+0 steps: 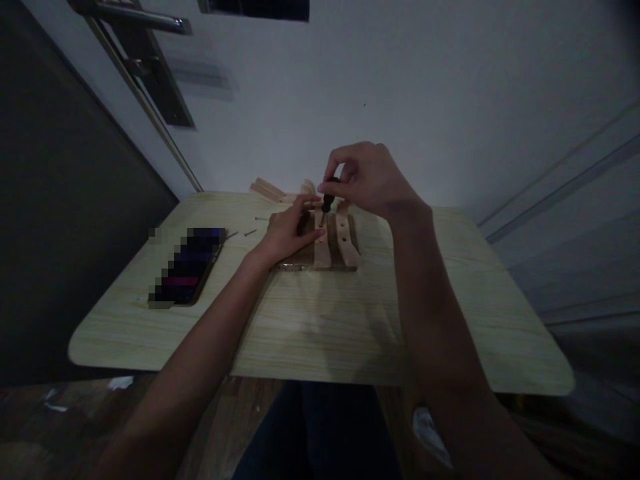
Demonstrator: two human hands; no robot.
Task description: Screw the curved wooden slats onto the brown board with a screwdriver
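Observation:
A small wooden assembly (pixel 345 248) of pale slats on a darker board lies near the far side of a light wood table (pixel 325 327). My right hand (pixel 367 180) is closed round the black handle of a short screwdriver (pixel 327 199), held upright with its tip down on a slat. My left hand (pixel 290 230) rests on the assembly's left part, fingers pressed down beside the screwdriver tip, steadying the slat.
A dark phone-like slab (pixel 187 267) lies on the table's left. Loose screws (pixel 249 233) lie between it and the assembly. More wooden slats (pixel 273 191) sit at the far edge by the white wall. A door with a metal handle (pixel 145 20) stands at upper left.

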